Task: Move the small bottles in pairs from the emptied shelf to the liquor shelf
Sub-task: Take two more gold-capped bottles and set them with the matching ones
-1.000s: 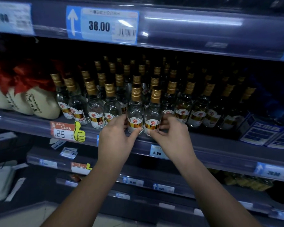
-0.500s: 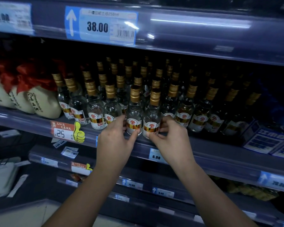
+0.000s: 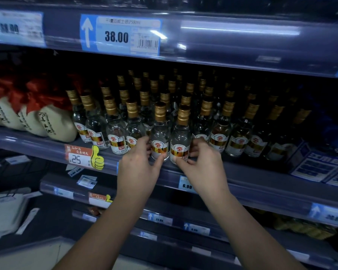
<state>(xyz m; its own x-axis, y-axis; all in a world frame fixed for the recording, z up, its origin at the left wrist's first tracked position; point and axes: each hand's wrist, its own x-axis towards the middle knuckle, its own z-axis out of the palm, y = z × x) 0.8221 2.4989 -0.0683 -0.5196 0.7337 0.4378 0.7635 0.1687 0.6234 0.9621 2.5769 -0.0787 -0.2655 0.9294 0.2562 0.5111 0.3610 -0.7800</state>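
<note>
Figure: a left bottle (image 3: 160,133) and a right bottle (image 3: 180,138), both small, clear and gold-capped, stand upright side by side at the near edge of the liquor shelf (image 3: 271,185), in front of rows of similar bottles (image 3: 240,139). The left hand (image 3: 139,169) has its grip closed on the base of the left bottle, thumb in front and fingers behind, and the right hand (image 3: 203,167) pinches the base of the right bottle in the same way. White jars (image 3: 55,125) topped with red cloth stand at the left of the shelf, and a price tag (image 3: 186,185) marked 6.90 sits on the shelf rail beside the right hand.
</note>
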